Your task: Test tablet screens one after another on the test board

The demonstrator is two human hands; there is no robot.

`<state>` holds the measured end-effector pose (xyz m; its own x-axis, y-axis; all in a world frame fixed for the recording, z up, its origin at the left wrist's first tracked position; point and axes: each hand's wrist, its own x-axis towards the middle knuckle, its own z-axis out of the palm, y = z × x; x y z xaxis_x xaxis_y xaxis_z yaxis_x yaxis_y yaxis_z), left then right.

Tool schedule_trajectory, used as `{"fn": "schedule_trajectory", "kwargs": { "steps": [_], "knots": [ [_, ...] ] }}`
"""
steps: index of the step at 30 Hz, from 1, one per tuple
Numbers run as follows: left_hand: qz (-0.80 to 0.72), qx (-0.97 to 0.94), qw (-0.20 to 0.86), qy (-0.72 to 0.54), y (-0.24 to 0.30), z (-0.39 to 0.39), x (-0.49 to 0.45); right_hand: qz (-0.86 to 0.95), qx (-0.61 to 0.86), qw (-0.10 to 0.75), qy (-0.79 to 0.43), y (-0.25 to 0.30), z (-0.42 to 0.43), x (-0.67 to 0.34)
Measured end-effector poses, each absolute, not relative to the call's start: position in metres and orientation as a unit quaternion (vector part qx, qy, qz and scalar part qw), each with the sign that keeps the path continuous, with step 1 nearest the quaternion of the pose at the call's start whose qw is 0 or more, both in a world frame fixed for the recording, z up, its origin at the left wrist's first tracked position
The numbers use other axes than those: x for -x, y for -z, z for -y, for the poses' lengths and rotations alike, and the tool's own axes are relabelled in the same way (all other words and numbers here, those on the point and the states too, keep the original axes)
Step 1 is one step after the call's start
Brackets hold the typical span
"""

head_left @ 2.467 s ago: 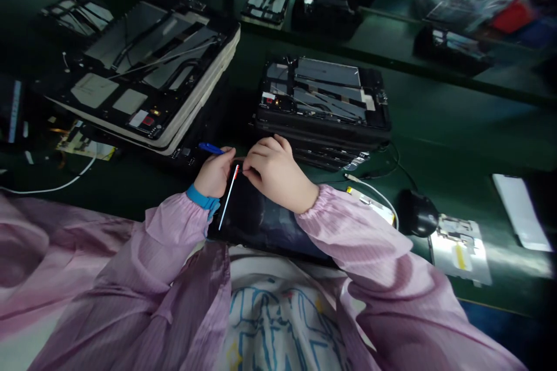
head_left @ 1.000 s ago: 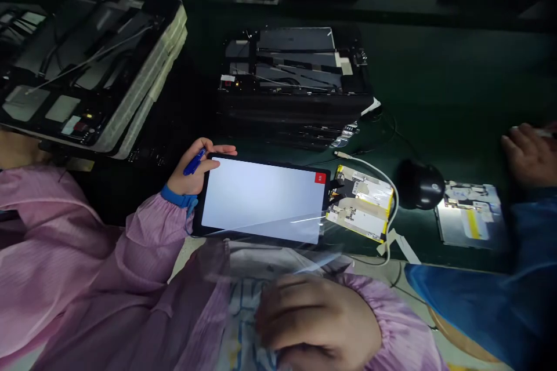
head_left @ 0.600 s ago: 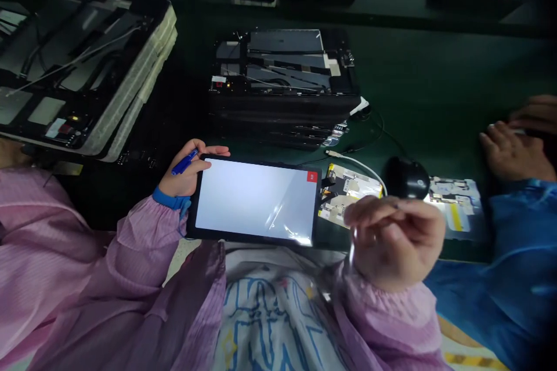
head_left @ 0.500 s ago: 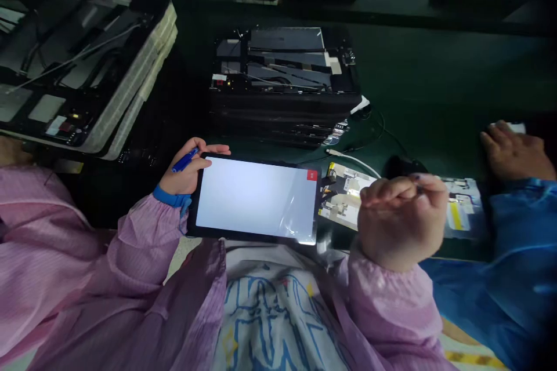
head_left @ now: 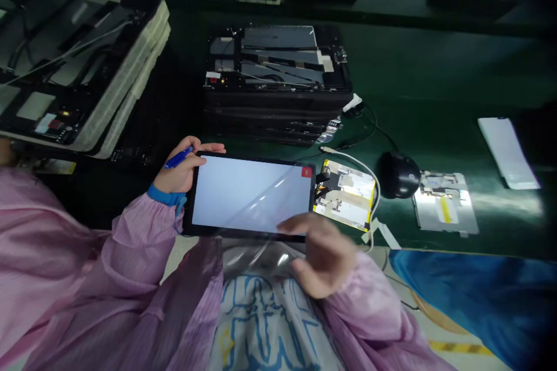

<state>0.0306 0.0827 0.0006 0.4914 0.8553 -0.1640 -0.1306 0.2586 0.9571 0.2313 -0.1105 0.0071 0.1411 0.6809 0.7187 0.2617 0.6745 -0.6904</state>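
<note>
My left hand grips the upper left edge of a tablet screen, thumb on its front. A blue pen is tucked between the fingers of that hand, and a blue wrist strap circles the wrist. The screen is lit plain white, with a small red square in its upper right corner. Clear plastic film lies across the screen's lower part and hangs past its bottom edge. My right hand, smeared by motion, is over the lower right corner with thumb and fingers apart.
Behind the screen stands a stack of tablet assemblies; larger foam-edged ones sit left. To the right are a circuit assembly, a white cable, a black round object, a metal plate and a white slab. Co-workers' sleeves flank me.
My right hand has come down and left from its raised pinch to the screen's lower right corner, its fingers spreading. The neighbour's hand at right has left the white slab.
</note>
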Motion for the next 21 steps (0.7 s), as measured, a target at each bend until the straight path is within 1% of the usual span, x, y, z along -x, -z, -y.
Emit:
{"fn": "schedule_trajectory", "kwargs": {
  "steps": [3,9,15,19,21],
  "knots": [
    [-0.366,-0.504,0.699,-0.351,-0.001,-0.083,-0.032,0.765,0.304,0.564,-0.058,-0.006,0.113,-0.208],
    [-0.38,-0.494,0.698,-0.353,-0.007,-0.082,-0.034,0.796,0.259,0.547,0.006,-0.012,0.111,-0.178],
    [-0.38,-0.481,0.712,-0.343,-0.008,-0.083,-0.034,0.832,0.259,0.491,0.006,-0.022,0.113,-0.17],
    [-0.375,-0.487,0.71,-0.344,-0.005,-0.085,-0.033,0.812,0.294,0.5,-0.064,-0.033,0.106,-0.207],
    [-0.374,-0.491,0.709,-0.341,-0.004,-0.086,-0.032,0.773,0.354,0.516,-0.104,-0.037,0.103,-0.235]
  ]
}}
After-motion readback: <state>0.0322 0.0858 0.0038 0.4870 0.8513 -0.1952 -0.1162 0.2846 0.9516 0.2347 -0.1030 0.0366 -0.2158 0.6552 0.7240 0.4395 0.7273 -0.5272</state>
